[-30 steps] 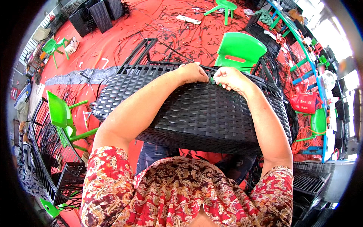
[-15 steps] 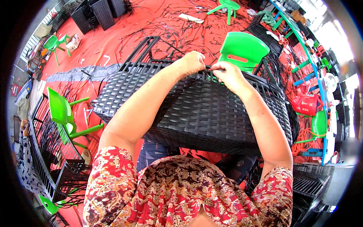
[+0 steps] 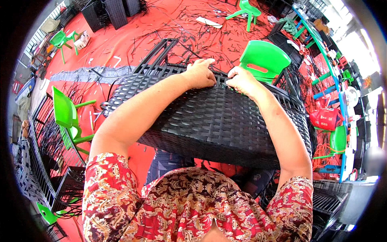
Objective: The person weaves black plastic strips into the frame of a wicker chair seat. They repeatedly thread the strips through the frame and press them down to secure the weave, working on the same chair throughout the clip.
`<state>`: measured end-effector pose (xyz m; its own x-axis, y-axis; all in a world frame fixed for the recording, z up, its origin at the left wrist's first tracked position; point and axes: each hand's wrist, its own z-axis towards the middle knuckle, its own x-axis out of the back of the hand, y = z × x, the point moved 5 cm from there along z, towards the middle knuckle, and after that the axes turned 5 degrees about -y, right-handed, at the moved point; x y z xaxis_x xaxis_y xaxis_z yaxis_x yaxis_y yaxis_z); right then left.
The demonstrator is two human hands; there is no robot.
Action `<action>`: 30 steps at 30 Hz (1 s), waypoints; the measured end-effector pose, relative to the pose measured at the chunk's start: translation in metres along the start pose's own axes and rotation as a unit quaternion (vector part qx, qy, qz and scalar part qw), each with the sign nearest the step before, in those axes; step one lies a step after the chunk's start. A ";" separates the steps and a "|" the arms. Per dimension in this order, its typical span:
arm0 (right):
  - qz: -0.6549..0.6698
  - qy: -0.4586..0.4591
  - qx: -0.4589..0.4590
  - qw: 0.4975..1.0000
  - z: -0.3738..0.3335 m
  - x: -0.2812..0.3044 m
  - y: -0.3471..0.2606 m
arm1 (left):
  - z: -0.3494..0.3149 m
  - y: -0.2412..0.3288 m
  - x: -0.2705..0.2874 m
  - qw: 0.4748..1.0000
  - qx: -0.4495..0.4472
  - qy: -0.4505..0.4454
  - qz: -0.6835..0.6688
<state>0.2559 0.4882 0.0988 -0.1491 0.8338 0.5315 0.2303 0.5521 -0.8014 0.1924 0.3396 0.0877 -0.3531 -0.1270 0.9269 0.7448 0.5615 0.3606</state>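
A black woven rattan furniture piece (image 3: pixel 213 117) lies across my lap, its tight weave facing up. Along its far edge, upright bars and unfinished strips show. My left hand (image 3: pixel 200 74) rests on that edge, fingers stretched out and apart from the thumb, which touches the weave. Just right of it, my right hand (image 3: pixel 243 82) is closed in a pinch at the same edge. A black strip (image 3: pixel 221 82) stands out between the two hands; the right fingertips meet it, though their exact hold is partly hidden.
Beyond the woven piece stands a green plastic chair (image 3: pixel 266 58). Another green chair (image 3: pixel 66 111) is at the left, beside a black slatted frame (image 3: pixel 42 141). Black strip scraps litter the red floor (image 3: pixel 161 26). A long blue-edged table (image 3: pixel 342 109) runs along the right.
My left hand has loosened from its closed grip, with fingers now stretched out. Both hands have come down slightly toward me, and the view has shifted a little.
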 end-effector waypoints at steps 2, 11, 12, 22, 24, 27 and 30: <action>-0.023 0.036 0.012 0.999 0.004 -0.003 0.000 | 0.008 -0.002 -0.017 0.998 0.029 -0.053 0.003; -0.055 -0.007 0.059 0.997 0.009 -0.013 -0.005 | 0.015 -0.014 -0.023 0.969 0.012 -0.048 -0.243; -0.083 0.002 0.062 0.995 0.009 -0.012 -0.006 | 0.015 -0.013 -0.024 0.961 0.016 -0.028 -0.274; -0.132 -0.002 0.068 0.989 0.019 -0.015 -0.041 | 0.016 -0.040 -0.004 0.892 -0.022 0.092 -0.442; -0.044 -0.043 0.029 0.998 0.018 -0.022 -0.046 | 0.000 -0.043 0.022 0.912 -0.048 0.116 -0.390; 0.045 -0.111 0.011 0.993 0.028 -0.041 -0.041 | -0.010 -0.064 0.020 0.879 0.005 0.009 -0.476; 0.048 -0.048 0.005 0.998 0.026 -0.039 -0.037 | -0.016 -0.064 0.017 0.972 -0.025 0.039 -0.232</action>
<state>0.2280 0.4352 0.1002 -0.2180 0.8789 0.4242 0.2392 0.4695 -0.8499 0.1478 0.2885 0.0819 -0.6150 -0.4199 0.6674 0.5431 0.3882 0.7446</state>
